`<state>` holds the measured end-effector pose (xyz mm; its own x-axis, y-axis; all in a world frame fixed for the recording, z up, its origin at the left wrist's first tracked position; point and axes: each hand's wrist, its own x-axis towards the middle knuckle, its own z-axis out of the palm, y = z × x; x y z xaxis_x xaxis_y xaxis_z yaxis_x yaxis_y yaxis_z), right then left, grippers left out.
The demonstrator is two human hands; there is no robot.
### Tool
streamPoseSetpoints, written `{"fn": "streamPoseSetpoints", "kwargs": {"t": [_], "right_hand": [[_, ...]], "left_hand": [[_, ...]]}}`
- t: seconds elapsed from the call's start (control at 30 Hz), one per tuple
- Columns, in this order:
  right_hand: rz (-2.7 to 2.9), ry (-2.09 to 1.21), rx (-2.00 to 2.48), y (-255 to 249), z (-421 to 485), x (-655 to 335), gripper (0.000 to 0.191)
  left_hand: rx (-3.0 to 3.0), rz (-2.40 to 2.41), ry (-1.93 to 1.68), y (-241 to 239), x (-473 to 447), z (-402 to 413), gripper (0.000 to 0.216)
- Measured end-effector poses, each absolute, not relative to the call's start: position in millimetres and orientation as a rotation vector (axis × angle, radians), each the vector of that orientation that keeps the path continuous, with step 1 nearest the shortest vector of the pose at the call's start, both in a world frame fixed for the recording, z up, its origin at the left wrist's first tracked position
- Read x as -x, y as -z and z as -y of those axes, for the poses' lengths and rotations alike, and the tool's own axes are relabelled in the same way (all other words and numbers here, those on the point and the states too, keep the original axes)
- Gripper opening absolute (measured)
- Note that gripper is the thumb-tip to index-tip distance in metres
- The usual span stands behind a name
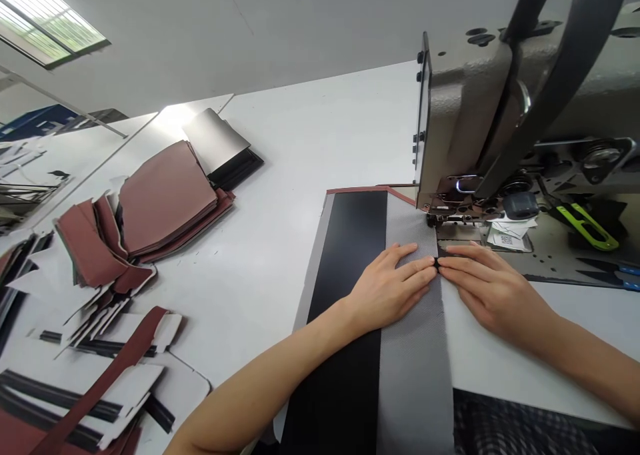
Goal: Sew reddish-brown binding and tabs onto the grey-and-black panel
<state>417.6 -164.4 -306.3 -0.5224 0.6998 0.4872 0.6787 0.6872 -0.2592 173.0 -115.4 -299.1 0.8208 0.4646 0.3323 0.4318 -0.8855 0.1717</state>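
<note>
My left hand (pixel 390 288) and my right hand (pixel 493 288) lie on a grey mesh fabric strip (pixel 413 375), their fingertips meeting at its right edge. A small black fold or tab (pixel 437 264) sits between the fingertips. The strip runs along a black panel (pixel 345 308) with a grey margin and a maroon top edge. Its far end passes under the presser foot (pixel 435 215) of a grey industrial sewing machine (pixel 480 108). The needle area is partly hidden by machine parts.
Stacks of maroon leather-like panels (pixel 165 198) and white-backed pieces with black strips (pixel 85 382) lie on the white table (pixel 300 142) at left. Green-handled snips (pixel 587 227), paper tags (pixel 507 235) and blue-handled scissors (pixel 605 273) lie right of the machine.
</note>
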Motion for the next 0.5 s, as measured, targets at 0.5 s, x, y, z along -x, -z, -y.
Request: {"fn": "streamPoseSetpoints", "kwargs": {"t": [0.5], "right_hand": [[2.278,0.060,1.146,301.9,127.0,-430.6,0.028]], "left_hand": [[-2.888,-0.692,-0.528,299.7,-181.7,64.5,0.031]]}}
